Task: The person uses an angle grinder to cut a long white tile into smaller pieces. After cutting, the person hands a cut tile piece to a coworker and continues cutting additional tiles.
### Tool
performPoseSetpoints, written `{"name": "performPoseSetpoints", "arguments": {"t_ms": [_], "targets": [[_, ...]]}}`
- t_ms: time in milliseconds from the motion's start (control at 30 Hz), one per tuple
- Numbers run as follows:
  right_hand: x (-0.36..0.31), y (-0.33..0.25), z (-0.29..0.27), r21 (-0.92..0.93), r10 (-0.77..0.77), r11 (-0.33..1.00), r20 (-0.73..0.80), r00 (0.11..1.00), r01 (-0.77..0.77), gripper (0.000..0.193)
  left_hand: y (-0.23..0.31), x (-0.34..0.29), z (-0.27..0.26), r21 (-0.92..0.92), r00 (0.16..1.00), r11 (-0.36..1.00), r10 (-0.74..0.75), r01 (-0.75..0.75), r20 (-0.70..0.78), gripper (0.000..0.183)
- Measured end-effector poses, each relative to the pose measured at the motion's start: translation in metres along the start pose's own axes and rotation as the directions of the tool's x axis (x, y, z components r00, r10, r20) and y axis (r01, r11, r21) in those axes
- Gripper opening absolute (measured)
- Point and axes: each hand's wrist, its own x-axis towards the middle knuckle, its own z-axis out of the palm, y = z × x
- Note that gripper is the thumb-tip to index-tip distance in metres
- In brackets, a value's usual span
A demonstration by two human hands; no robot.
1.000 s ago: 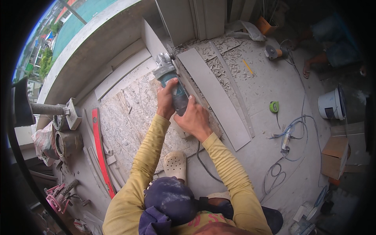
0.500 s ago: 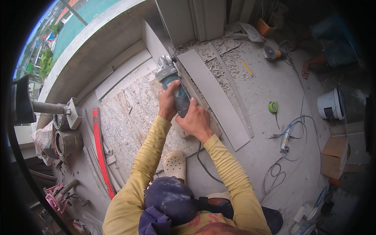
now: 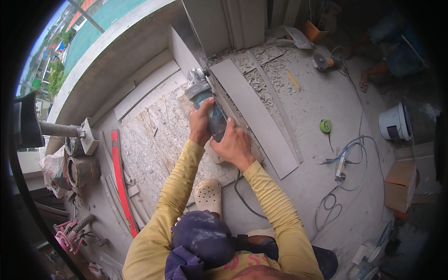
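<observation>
An angle grinder (image 3: 200, 95) with a metal head and a teal and black body is gripped by both my hands. My left hand (image 3: 200, 123) wraps around its body just behind the head. Around the rear end of the handle closes my right hand (image 3: 237, 145). The grinder's disc side faces a long grey tile strip (image 3: 254, 119) lying just to its right; whether the disc touches it I cannot tell. A dark power cord (image 3: 236, 189) trails from the grinder toward me. Beneath the tool lies a rough, dusty board (image 3: 151, 135).
Broken chips (image 3: 273, 74) litter the far floor near a yellow pencil (image 3: 293, 80). Rightward are a green tape measure (image 3: 325, 126), a power strip (image 3: 340, 170) with tangled cords, a second grinder (image 3: 325, 62) and a white bucket (image 3: 393, 123). A red level (image 3: 122, 184) lies left. Another person's leg (image 3: 375, 72) shows far right.
Both hands keep their hold on the angle grinder, almost in place. The grinder's head sits very slightly nearer to me.
</observation>
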Motion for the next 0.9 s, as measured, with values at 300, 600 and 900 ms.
{"name": "performPoseSetpoints", "arguments": {"t_ms": [300, 600, 900], "targets": [[0.006, 0.002, 0.0, 0.022, 0.009, 1.0, -0.005, 1.0, -0.008, 0.072, 0.003, 0.003, 0.007, 0.026, 0.998, 0.999, 0.042, -0.041, -0.053, 0.038], [0.018, -0.005, -0.005, 0.009, -0.004, 1.0, 0.017, 1.0, 0.004, 0.072, 0.012, 0.014, 0.007, 0.033, 0.997, 0.999, 0.001, 0.002, -0.075, 0.036], [0.011, 0.002, -0.006, 0.01, -0.009, 1.0, 0.022, 1.0, 0.009, 0.073, 0.01, 0.004, 0.011, 0.043, 0.998, 0.999, -0.004, 0.006, -0.059, 0.034]]}}
